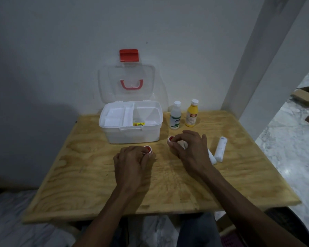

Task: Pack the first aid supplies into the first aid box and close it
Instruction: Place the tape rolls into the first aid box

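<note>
- Head view, the only one I've got: first aid box point(131, 122) sits at the back of the bench point(89, 184) against the wall, clear lid point(127, 82) flipped up, red latch point(129, 55) at the top.
- Left hand point(132, 166) is pinched around a small white roll with a red core point(147, 149), right in front of the box.
- Right hand point(189, 148) grips a second red-cored roll point(171, 139), just off the box's front right corner.
- Progress, I'd say early. Inside the box I can only make out a white tray and something small and yellow point(138, 124); the rest looks bare.
- Left to pack: clear bottle point(175, 115) and yellow bottle point(191, 114) standing just right of the box, plus two white wrapped rolls point(220, 148) lying near my right hand, one partly hidden behind it.
- After that the lid needs to drop and latch.
</note>
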The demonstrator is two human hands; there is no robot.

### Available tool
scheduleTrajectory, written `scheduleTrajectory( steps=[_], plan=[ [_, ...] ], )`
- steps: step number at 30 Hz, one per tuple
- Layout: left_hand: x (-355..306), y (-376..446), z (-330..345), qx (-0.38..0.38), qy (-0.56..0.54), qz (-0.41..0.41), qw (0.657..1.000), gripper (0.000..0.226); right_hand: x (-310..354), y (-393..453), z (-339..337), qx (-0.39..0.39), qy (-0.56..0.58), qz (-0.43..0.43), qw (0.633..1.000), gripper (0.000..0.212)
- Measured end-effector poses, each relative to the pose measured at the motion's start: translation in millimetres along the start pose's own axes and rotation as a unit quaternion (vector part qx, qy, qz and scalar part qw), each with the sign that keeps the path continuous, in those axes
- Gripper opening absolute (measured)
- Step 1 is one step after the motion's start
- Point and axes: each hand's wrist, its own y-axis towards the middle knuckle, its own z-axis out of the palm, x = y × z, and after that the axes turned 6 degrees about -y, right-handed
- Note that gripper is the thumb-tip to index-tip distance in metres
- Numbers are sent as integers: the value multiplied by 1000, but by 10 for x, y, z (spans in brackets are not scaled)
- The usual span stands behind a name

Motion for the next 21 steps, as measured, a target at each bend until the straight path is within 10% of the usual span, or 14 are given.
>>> scheduleTrajectory(
  steps=[7,21],
  plan=[
    [-163,183,-589,-86,-17,27,996,11,567,292,-257,-66,94,-113,987,13],
    [336,1361,-1005,-87,27,-34,995,13,1333,1350,657,44,61,-127,989,18]
  ],
)
